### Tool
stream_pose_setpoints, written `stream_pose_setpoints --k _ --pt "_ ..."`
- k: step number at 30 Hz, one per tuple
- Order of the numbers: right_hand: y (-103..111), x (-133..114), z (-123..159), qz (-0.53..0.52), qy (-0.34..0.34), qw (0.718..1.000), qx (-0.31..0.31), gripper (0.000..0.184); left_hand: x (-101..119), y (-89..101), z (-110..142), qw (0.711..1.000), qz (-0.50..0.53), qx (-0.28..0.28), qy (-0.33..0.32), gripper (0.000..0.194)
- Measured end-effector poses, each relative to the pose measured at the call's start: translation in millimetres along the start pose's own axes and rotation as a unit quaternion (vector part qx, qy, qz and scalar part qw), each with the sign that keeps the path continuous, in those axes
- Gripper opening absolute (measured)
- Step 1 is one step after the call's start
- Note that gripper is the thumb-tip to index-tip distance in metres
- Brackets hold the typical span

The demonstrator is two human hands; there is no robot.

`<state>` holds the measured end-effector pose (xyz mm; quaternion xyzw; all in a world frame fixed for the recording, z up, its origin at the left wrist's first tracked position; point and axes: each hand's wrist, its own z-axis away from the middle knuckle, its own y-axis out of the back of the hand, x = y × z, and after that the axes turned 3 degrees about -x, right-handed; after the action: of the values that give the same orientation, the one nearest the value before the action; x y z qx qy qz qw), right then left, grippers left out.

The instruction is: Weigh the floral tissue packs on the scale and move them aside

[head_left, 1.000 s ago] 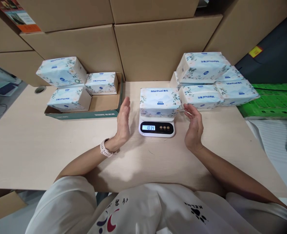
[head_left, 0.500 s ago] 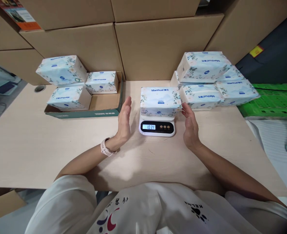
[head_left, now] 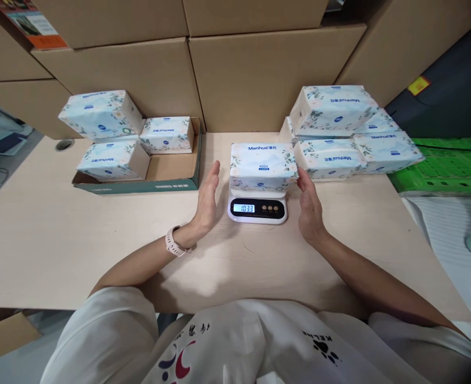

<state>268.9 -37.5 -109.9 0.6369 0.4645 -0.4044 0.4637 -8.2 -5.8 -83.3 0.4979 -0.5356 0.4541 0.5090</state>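
Observation:
A pack of tissues (head_left: 263, 165), pale blue with flowers and "Manhua" lettering, lies flat on a white digital kitchen scale (head_left: 258, 217). The scale's lit display (head_left: 244, 208) reads about 1033; whether a decimal point shows I cannot tell. My left hand (head_left: 206, 200) is upright to the left of the pack, fingers stretched out, a gap between them. On the other side, my right hand (head_left: 311, 208) is held edge-on with straight fingers. Its fingertips are at the pack's right side; whether they touch it I cannot tell.
At the left, a shallow green-sided carton (head_left: 139, 186) holds several tissue packs, one stacked on top (head_left: 99, 114). More packs (head_left: 335, 109) are piled at the right. Large cardboard boxes (head_left: 275, 80) wall off the table's back. A green crate (head_left: 451, 165) stands beyond the right edge.
Both hands have drawn slightly inward toward the pack on the scale. The display's last digit has gone from 4 to 3.

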Motion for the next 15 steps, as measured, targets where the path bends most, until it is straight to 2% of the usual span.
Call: stream_pose_setpoints --k 4,8,10,12,13,15 --pt "-7 -11 -2 -0.023 -0.028 0.999 -0.010 0.093 12 -8.7 1 0.996 -0.020 -0.084 -0.012 0.083" --pt "-2 -26 -6 -0.033 0.019 0.999 0.015 0.083 44 -25.0 4 0.987 -0.039 -0.132 -0.079 0.090" --pt "10 -32 -15 -0.021 0.061 0.996 0.069 0.077 62 -38.4 1 0.975 -0.056 -0.163 -0.138 0.092" --pt "29 -35 -28 -0.010 0.112 0.980 0.162 0.069 77 -57.3 -7 0.960 -0.067 -0.205 -0.181 0.094" --pt "39 -34 -35 -0.003 0.135 0.968 0.213 0.065 81 -68.7 -14 0.953 -0.068 -0.226 -0.190 0.094" --pt "60 -27 -49 0.027 0.147 0.958 0.244 0.061 85 -93.9 -33 0.947 -0.062 -0.259 -0.178 0.093"
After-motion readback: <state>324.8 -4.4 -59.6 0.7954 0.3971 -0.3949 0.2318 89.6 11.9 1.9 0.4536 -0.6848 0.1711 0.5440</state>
